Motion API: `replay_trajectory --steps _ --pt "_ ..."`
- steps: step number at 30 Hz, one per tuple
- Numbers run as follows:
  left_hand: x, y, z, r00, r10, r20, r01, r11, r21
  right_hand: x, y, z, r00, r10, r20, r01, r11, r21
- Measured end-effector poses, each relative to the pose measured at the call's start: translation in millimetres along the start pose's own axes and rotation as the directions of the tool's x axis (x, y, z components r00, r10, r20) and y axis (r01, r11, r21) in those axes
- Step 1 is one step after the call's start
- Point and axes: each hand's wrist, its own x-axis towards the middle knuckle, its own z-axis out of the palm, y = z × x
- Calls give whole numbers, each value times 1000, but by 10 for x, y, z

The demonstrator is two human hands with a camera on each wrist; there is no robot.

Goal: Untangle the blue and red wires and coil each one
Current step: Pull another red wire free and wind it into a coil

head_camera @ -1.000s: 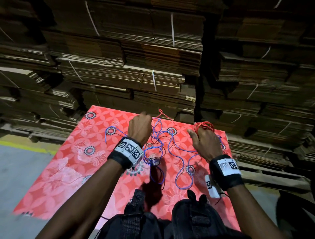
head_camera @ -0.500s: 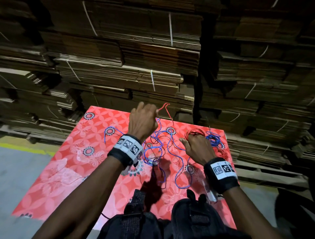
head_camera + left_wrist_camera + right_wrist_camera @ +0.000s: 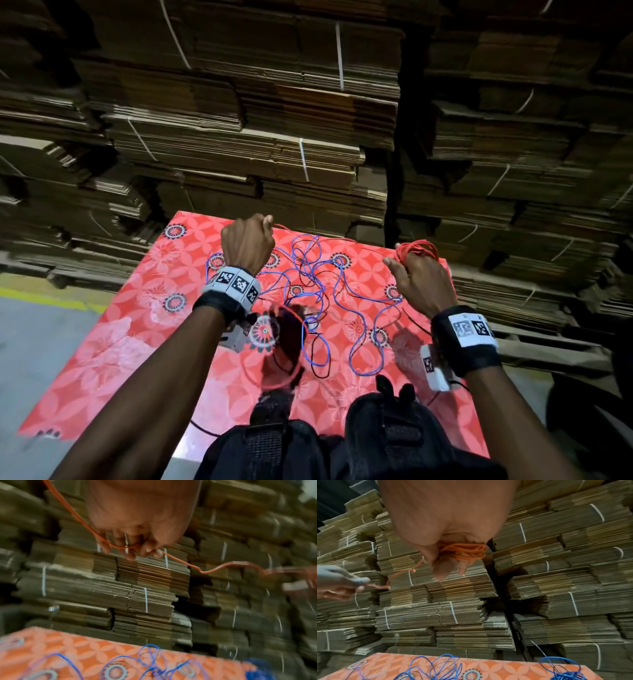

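On the red floral cloth (image 3: 144, 308) the blue wire (image 3: 320, 274) lies in loose tangled loops, also seen blurred in the left wrist view (image 3: 150, 668) and in the right wrist view (image 3: 436, 669). My right hand (image 3: 407, 265) is raised at the cloth's far right and grips a small coil of red wire (image 3: 416, 250) (image 3: 464, 553). My left hand (image 3: 264, 222) is raised over the far middle and pinches the red wire's free length (image 3: 135, 547), which runs rightwards (image 3: 214, 568) to the coil. A blurred red loop (image 3: 298, 342) hangs below my left wrist.
Tall stacks of strapped flat cardboard (image 3: 274, 137) stand right behind the cloth. Grey floor with a yellow line (image 3: 44, 298) lies to the left. A bunch of blue wire (image 3: 565, 673) sits at the cloth's far right corner. Black chest gear (image 3: 342, 442) fills the near edge.
My left hand has drawn the red wire up and away to the left, and my right hand with the coil has moved right. A red loop now swings under my left wrist.
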Motion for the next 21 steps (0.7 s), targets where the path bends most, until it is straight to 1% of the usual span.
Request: replay_trajectory --steps 2,4,6,8,11,13,15,18,19,21 --pt "-44 -34 62 989 51 143 -53 998 14 5 -31 0 1000 6 8 -6 1000 -3" --pt "-72 -47 106 951 119 284 -118 993 -23 -2 -54 -2 1000 12 19 -12 1000 -3" --pt "-94 -26 114 917 178 357 -162 984 -76 -13 -58 15 999 12 38 -12 1000 -9" --pt "-109 -9 121 913 231 335 -204 972 -115 -14 -51 32 999 7 44 -6 1000 -24" --pt "-143 10 121 925 309 220 -282 948 -146 -6 -56 41 999 13 46 -12 1000 -26" --pt "-186 46 130 921 354 166 -330 931 -156 5 -51 46 999 17 27 -16 999 -38" --pt "-258 102 157 913 370 170 -345 925 -162 16 -48 56 1000 23 6 -23 999 -43" --pt "-429 184 283 921 313 233 -280 946 -166 26 -56 63 1000 25 0 -25 1000 -17" --pt "-500 198 341 931 275 241 -239 957 -166 31 -50 62 1000 28 -4 -28 1000 -2" --pt "-624 203 465 956 201 216 -160 968 -192 35 -33 56 1000 25 -14 -24 999 35"
